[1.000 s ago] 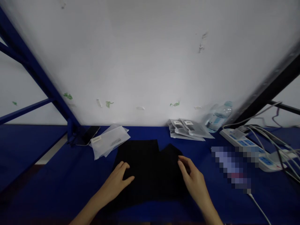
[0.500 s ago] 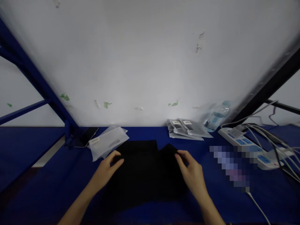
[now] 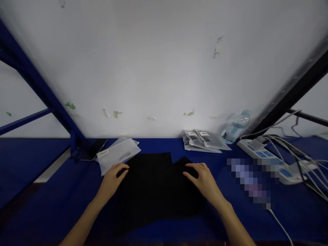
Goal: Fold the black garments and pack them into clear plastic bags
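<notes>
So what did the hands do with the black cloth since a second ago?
The left hand slid left and away from the person, from the middle of the black cloth to its far left edge. The right hand shifted slightly left and now lies flat with fingers spread on the cloth's right part. The cloth, plastic bags, packets, water bottle and power strip stayed put.

- Small white labels are showing on the clear plastic packets (image 3: 118, 153) and the grey packets (image 3: 205, 139), but the print is appearing too small to read.
- No other lettering is showing legibly.
</notes>
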